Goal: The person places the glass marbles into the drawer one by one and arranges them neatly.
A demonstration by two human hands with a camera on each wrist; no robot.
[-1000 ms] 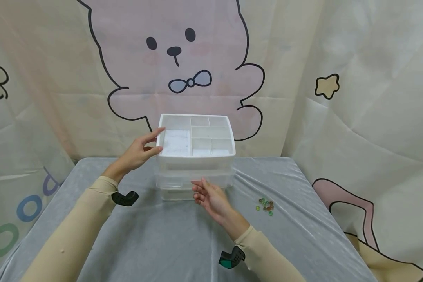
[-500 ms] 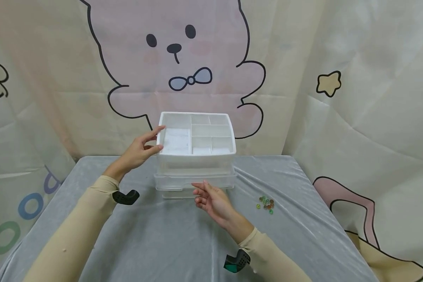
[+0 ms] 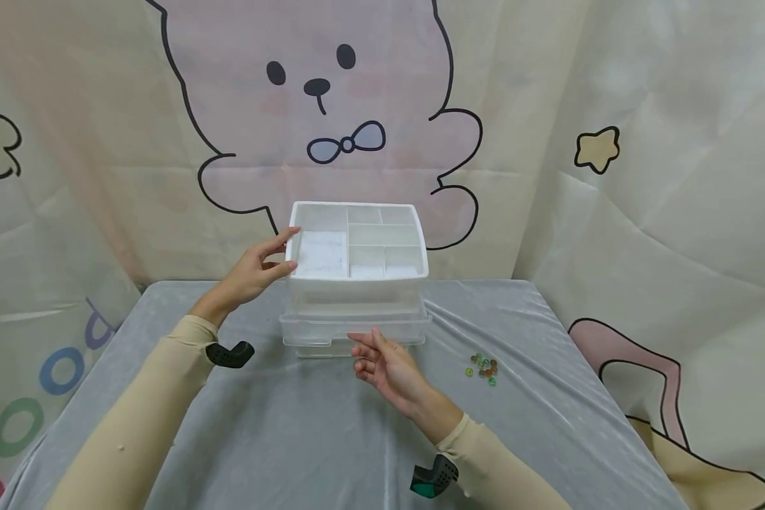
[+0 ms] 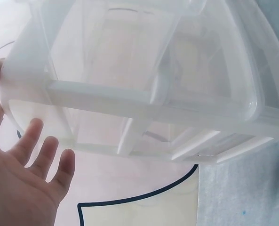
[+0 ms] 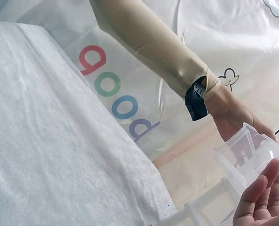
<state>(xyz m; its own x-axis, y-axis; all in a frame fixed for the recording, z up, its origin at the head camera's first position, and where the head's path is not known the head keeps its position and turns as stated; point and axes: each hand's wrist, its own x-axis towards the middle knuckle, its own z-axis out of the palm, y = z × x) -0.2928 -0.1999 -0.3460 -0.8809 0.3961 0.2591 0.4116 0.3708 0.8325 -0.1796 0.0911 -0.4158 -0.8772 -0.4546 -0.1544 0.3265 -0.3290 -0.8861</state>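
A white plastic drawer organizer (image 3: pixel 358 278) with a divided tray on top stands toward the back of the table in the head view. My left hand (image 3: pixel 250 275) holds its upper left rim between thumb and forefinger; in the left wrist view the other fingers (image 4: pixel 47 150) are spread beside its side frame. A clear drawer (image 3: pixel 312 331) juts forward from the organizer's lower half. At the middle of that drawer's front, my right hand (image 3: pixel 392 375) has its fingertips and thumb at the pull, palm up. Exact finger contact is partly hidden.
Several glass marbles (image 3: pixel 486 372), green and brown, lie right of the organizer. Grey cloth (image 3: pixel 280 439) covers the table. A printed curtain (image 3: pixel 516 85) hangs close behind and at both sides.
The clear drawer has slid a little forward out of the organizer, together with my right hand. My left hand stays on the upper left rim.
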